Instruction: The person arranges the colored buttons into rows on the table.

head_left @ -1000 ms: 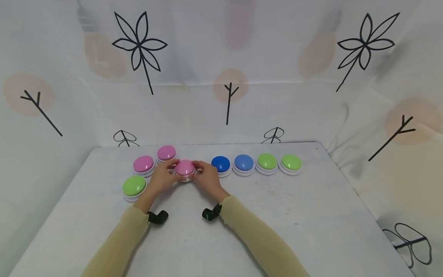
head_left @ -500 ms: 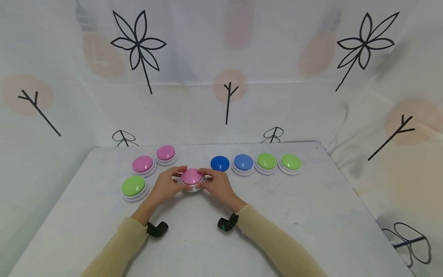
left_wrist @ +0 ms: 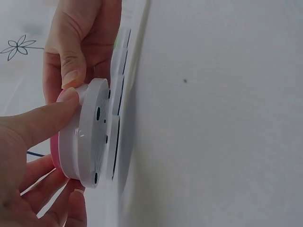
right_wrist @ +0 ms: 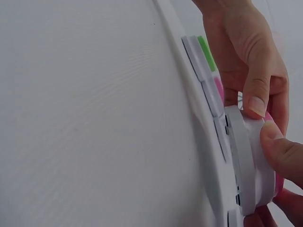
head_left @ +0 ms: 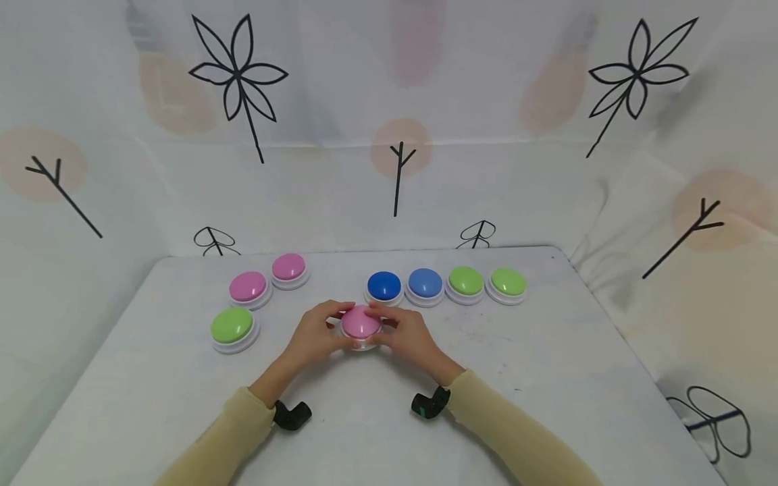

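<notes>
A person's left hand (head_left: 316, 334) and right hand (head_left: 410, 331) grip a pink button (head_left: 361, 322) from either side above the near-middle of a white table (head_left: 365, 432), thumbs on its near side and fingers curled round toward the far side. The wrist views show its white base raised clear of the surface, the underside exposed. Just beyond the right hand, a row of four begins with a dark blue button (head_left: 384, 286) and runs right through a lighter blue button (head_left: 425, 283), an inner green button (head_left: 466, 281) and an outer green button (head_left: 508, 282). Well to the left sit a far pink button (head_left: 288, 266), a second pink button (head_left: 247, 286) just left and nearer, and a left-side green button (head_left: 231, 325) nearest of the three. Pale yellow sleeves (head_left: 516, 432) cover the arms; behind the far edge hangs a backdrop (head_left: 328, 189) of line-drawn plants.
</notes>
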`<state>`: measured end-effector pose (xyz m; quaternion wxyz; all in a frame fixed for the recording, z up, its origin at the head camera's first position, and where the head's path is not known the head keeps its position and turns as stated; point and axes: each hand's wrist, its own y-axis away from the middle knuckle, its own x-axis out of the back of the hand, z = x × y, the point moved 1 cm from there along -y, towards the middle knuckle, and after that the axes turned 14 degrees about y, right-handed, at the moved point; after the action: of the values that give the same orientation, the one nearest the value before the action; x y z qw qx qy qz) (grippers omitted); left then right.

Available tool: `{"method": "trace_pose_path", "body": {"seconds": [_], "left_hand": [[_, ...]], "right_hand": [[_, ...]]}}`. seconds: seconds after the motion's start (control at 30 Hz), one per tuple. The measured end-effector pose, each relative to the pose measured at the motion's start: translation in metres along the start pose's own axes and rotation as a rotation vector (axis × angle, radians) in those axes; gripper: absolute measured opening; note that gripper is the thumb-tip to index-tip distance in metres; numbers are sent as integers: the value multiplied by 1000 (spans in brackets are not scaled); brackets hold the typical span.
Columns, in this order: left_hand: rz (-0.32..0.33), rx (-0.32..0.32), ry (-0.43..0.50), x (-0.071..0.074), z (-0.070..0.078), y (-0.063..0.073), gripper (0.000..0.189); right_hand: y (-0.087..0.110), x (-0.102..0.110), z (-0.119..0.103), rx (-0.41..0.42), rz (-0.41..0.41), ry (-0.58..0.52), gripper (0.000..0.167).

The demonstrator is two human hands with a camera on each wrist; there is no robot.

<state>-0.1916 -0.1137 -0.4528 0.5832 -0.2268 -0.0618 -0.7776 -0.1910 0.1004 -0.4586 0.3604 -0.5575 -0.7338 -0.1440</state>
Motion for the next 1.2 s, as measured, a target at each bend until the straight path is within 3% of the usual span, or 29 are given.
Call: {"method": "trace_pose_path", "body": {"seconds": [0.13, 0.47, 0.6, 0.77, 1.2], "left_hand": [[-10, -16, 8, -9, 4, -2, 66], [-63, 26, -1, -29, 10, -9, 64], [-91, 19, 1, -36, 12, -12, 64], [-125, 5, -29, -38, 15, -12, 64], [-176, -15, -173, -36, 19, -11, 66]], "right_hand": [[8, 5, 6, 27, 17, -1, 50], [20, 21, 15, 48, 10, 53, 51], [22, 26, 18, 8, -4, 73, 51], [23, 25, 23, -24, -34, 97, 51], [22, 22, 27, 19, -50, 143, 56]]}}
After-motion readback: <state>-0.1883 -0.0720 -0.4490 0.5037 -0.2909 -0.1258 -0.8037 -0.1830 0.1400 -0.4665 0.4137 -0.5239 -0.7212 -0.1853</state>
